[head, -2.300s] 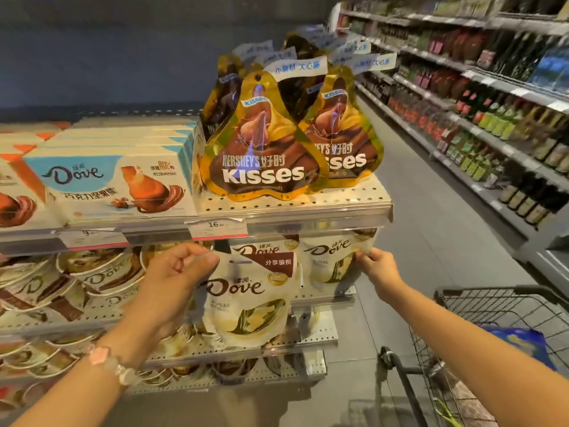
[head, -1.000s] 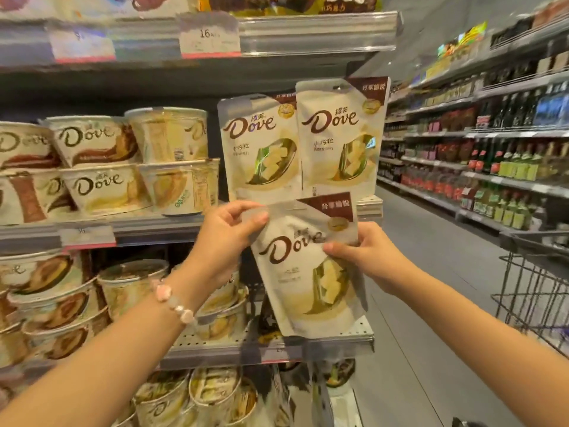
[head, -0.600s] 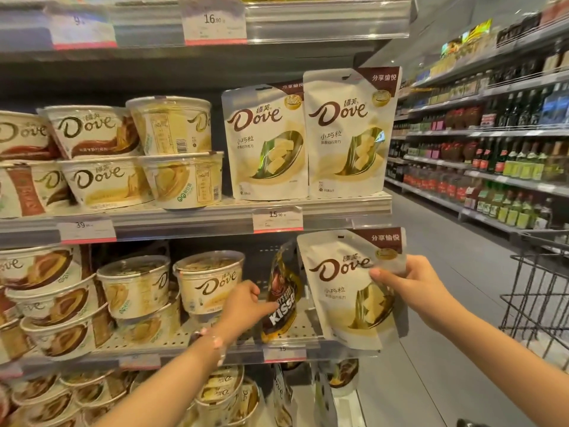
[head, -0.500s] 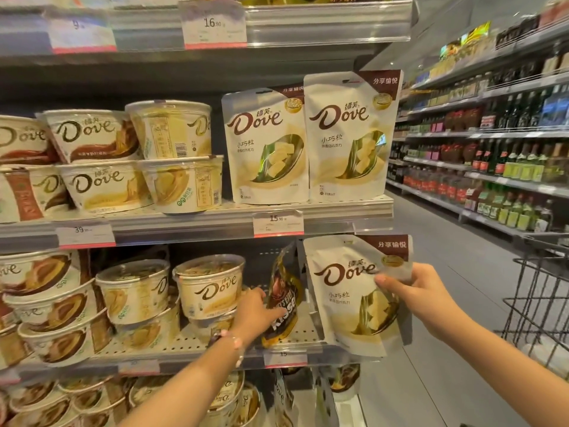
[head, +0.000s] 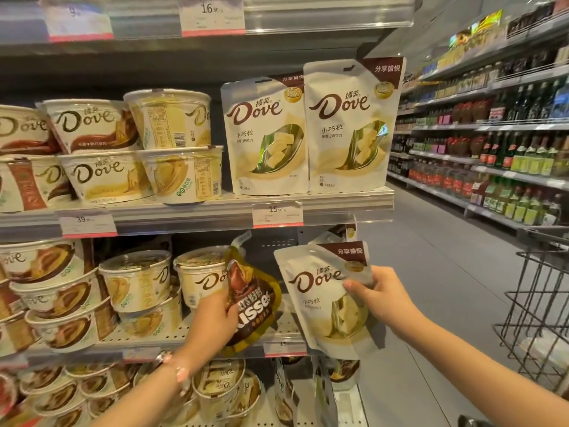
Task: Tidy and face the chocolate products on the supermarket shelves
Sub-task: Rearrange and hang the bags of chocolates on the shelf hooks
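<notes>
The left hand (head: pixel 215 318) curls around a tilted gold-and-brown Kisses foil bag (head: pixel 254 298) over the lower perforated metal shelf (head: pixel 184 331). To its right, the right hand (head: pixel 380 298) pinches a cream Dove stand-up pouch (head: pixel 323 294), thumb across its front.

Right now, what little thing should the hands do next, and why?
Probably the left hand should lift the gold and brown Hershey's Kisses pouch off this shelf. It is the only Kisses pouch among cream Dove tubs, so it looks misplaced. That would leave room for the white Dove pouch, which the right hand holds in front of the perforated metal shelf.
</notes>
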Available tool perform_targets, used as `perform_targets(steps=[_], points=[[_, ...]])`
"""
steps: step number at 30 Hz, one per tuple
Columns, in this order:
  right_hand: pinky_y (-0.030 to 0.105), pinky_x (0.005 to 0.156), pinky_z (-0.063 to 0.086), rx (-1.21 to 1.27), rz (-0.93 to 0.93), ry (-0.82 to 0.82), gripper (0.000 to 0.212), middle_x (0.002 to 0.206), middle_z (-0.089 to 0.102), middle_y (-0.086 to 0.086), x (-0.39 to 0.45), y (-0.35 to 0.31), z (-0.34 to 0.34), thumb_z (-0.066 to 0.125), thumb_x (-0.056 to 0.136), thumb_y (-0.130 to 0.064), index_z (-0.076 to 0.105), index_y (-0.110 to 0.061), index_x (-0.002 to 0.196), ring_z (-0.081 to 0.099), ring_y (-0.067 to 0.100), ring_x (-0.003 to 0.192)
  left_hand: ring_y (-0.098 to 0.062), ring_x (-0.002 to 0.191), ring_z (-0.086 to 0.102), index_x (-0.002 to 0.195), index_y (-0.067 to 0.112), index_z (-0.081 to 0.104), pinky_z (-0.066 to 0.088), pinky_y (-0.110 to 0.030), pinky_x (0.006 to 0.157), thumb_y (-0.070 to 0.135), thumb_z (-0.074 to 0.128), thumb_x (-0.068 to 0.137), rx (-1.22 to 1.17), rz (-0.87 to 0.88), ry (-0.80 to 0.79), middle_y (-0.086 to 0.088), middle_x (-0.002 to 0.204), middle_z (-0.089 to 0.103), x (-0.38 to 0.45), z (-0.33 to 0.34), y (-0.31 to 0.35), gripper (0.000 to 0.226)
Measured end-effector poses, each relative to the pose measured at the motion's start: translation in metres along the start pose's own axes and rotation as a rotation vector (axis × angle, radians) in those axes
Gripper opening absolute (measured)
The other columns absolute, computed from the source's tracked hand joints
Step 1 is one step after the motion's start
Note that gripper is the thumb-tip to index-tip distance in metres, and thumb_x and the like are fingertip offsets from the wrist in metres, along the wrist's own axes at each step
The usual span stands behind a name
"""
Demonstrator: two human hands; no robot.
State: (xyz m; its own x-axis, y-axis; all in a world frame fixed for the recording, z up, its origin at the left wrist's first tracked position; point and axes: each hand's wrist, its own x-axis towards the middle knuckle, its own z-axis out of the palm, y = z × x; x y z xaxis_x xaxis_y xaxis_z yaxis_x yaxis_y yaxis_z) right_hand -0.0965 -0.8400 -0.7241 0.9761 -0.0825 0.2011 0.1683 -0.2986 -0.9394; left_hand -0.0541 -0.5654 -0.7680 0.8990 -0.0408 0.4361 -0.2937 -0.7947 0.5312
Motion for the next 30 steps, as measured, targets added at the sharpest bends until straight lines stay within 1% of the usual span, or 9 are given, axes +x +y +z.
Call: perform_targets(steps=[4,8,12,17,20,24,26,28,30], points=[[0.043,0.076,0.057,-0.035,-0.016,0.032,0.01,0.088,0.072,0.006,0.012,0.006,0.034,0.06,0.088,-0.016,0.066,-0.009,0.091,0.069,0.019,0.082,-0.002,0.075,0.053,0.1,0.013,0.064,0.034,-0.008,0.056,0.014,0.059,0.088,0.061,-0.013,-0.021,0.009,0.082,0.059,-0.013,-0.041,-0.001,0.013],[0.048,0.076,0.056,-0.011,-0.031,0.085,0.01,0.087,0.07,0.009,0.033,0.008,0.061,0.058,0.089,-0.02,0.063,-0.013,0.094,0.067,0.028,0.084,-0.011,0.075,0.056,0.09,0.017,0.06,0.032,-0.01,0.056,0.011,0.062,0.085,0.059,-0.006,0.04,0.012,0.074,0.056,-0.026,-0.074,0.0,0.008],[0.038,0.081,0.053,0.066,0.078,0.123,0.024,0.101,0.065,0.008,0.052,0.011,0.087,0.055,0.092,-0.022,0.056,-0.009,0.112,0.062,0.023,0.092,0.004,0.067,0.049,0.085,0.017,0.058,0.032,-0.009,0.054,0.009,0.064,0.084,0.077,-0.013,0.085,0.018,0.069,0.053,-0.039,-0.096,-0.001,0.01],[0.031,0.081,0.044,0.095,0.198,0.138,0.028,0.108,0.058,0.008,0.067,0.018,0.112,0.051,0.093,-0.019,0.051,-0.007,0.118,0.053,0.021,0.094,-0.017,0.069,0.06,0.074,0.014,0.062,0.046,-0.031,0.061,0.01,0.067,0.082,0.099,-0.059,0.094,-0.002,0.069,0.065,-0.046,-0.116,-0.007,0.01],[0.034,0.081,0.046,0.088,0.251,0.145,0.029,0.105,0.057,0.009,0.071,0.027,0.118,0.05,0.093,-0.02,0.05,-0.004,0.117,0.056,0.026,0.101,-0.007,0.07,0.058,0.076,0.017,0.063,0.042,-0.022,0.058,0.008,0.066,0.082,0.073,-0.047,0.085,0.006,0.071,0.065,-0.049,-0.121,-0.005,0.011],[0.027,0.064,0.043,0.08,0.224,0.142,0.019,0.087,0.056,0.0,0.069,0.028,0.117,0.048,0.094,-0.018,0.053,-0.006,0.108,0.057,0.021,0.086,-0.001,0.069,0.057,0.072,0.029,0.057,0.039,-0.014,0.055,0.009,0.066,0.083,0.058,-0.027,0.066,0.013,0.072,0.063,-0.049,-0.123,-0.002,0.024],[0.029,0.076,0.046,0.03,0.215,0.126,0.029,0.103,0.06,0.004,0.069,0.028,0.116,0.049,0.095,-0.019,0.052,-0.004,0.119,0.057,0.025,0.1,0.004,0.066,0.058,0.071,0.034,0.055,0.039,-0.009,0.052,0.008,0.066,0.082,0.043,-0.012,0.05,0.02,0.069,0.061,-0.05,-0.125,0.001,0.031],[0.037,0.098,0.043,-0.009,0.22,0.114,0.045,0.134,0.05,0.009,0.067,0.029,0.115,0.049,0.095,-0.02,0.04,-0.007,0.137,0.048,0.029,0.123,0.013,0.069,0.058,0.07,0.038,0.054,0.041,-0.005,0.054,0.007,0.066,0.081,0.02,0.001,0.026,0.023,0.061,0.063,-0.051,-0.127,0.002,0.035],[0.043,0.104,0.04,-0.021,0.212,0.099,0.05,0.142,0.043,0.009,0.064,0.032,0.113,0.049,0.095,-0.02,0.034,-0.012,0.141,0.042,0.029,0.129,0.007,0.07,0.06,0.07,0.038,0.055,0.041,-0.009,0.052,0.006,0.066,0.081,0.0,-0.008,0.024,0.025,0.062,0.064,-0.052,-0.13,0.002,0.035]])
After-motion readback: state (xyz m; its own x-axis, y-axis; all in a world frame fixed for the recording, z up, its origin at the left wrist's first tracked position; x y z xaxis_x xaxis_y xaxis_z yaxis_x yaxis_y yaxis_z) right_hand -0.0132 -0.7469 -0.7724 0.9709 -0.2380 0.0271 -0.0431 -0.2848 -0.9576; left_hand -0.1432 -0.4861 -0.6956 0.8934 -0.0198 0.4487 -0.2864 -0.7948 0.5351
